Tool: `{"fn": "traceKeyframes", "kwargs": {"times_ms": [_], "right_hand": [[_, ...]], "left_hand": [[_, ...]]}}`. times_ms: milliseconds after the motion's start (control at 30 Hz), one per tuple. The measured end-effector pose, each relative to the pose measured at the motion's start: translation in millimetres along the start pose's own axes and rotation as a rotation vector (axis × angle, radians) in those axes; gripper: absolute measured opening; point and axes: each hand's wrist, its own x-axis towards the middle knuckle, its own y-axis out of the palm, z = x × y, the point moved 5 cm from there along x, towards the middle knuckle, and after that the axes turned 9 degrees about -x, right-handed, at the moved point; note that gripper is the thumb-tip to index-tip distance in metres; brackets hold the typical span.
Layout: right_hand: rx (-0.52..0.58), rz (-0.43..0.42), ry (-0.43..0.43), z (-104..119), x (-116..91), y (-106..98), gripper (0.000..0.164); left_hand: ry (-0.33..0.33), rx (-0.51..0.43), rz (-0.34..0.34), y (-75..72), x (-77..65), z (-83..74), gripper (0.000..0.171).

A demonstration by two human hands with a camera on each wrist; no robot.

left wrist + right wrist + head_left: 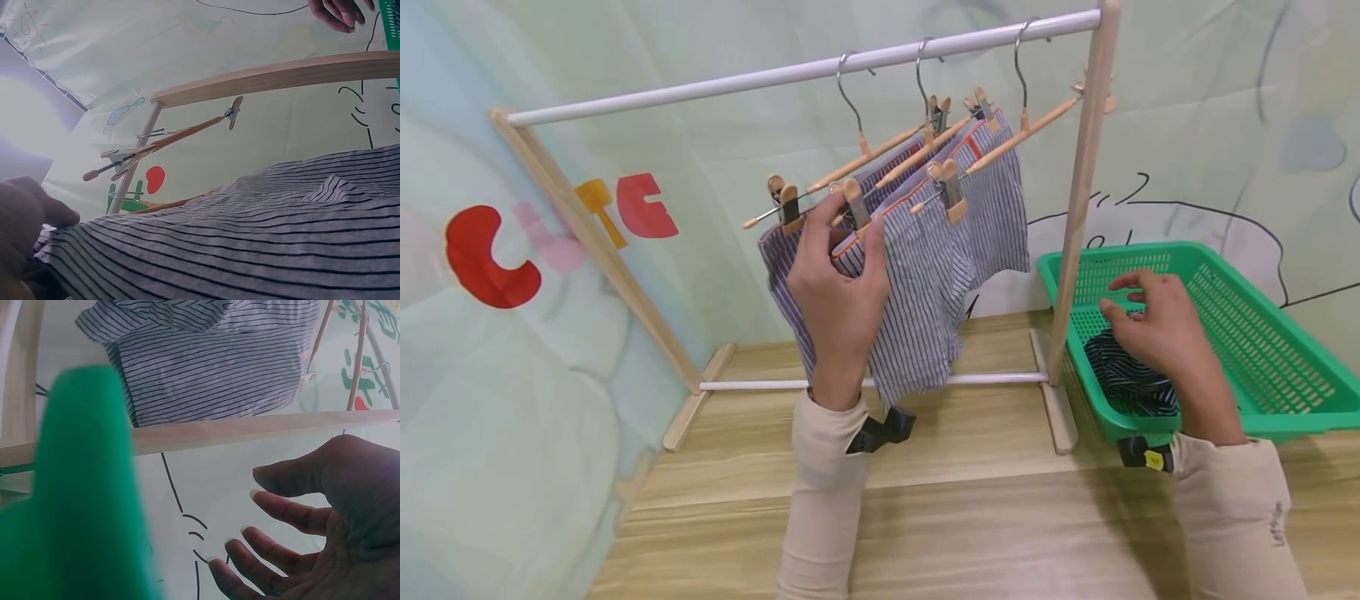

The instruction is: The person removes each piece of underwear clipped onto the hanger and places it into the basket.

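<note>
My left hand [838, 292] is at the near corner of grey striped shorts [917, 287], thumb and fingers pinching the orange-edged waistband just below a hanger clip [855, 202]. These shorts hang from the middle hanger [925, 154]. Behind them hang purple-striped shorts [786, 258] on another hanger. The hanger on the right [1022, 137] carries no garment; one of its clips [953, 187] overlaps the grey shorts. Over the green basket [1262, 333] is my right hand [1157, 321], fingers loosely bent and holding nothing. Below it lies a dark striped garment [1123, 375], partly hidden by the hand.
The wooden-legged rack has a white top rail [700, 92] and a lower white bar [992, 379]. Its right post [1082, 200] stands between the shorts and the basket. A printed cloth backdrop [625, 275] rises behind the wood-grain tabletop [955, 508].
</note>
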Motion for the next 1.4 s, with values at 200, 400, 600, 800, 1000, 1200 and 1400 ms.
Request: {"fn": "traceKeyframes", "kwargs": {"times_ms": [200,400,600,800,1000,1200,1400], "right_hand": [[-0.003,-0.018,-0.016,-21,9,12,0.049],[0.031,0.007,-0.015,34,-17,-22,0.041],[0.005,0.001,0.003,25,-13,-17,0.044],[0.006,0.001,0.001,31,-16,-18,0.039],[0.035,0.018,-0.005,44,-21,-26,0.039],[0.032,-0.012,0.02,6,-3,-5,0.044],[0.001,-0.046,0.02,-63,28,36,0.055]], "left_hand": [[-0.012,0.009,0.049,1.5,6.7,-2.7,0.032],[-0.053,-0.003,0.08,3.1,10.9,-4.4,0.031],[-0.08,-0.022,0.04,2.9,11.0,-4.8,0.03],[-0.107,-0.031,0.016,2.0,8.7,-4.5,0.029],[-0.108,-0.06,-0.005,3.0,8.1,-3.8,0.029],[-0.05,-0.074,-0.035,3.9,9.3,-5.2,0.028],[-0.033,-0.099,-0.059,2.8,9.6,-6.7,0.03]]}}
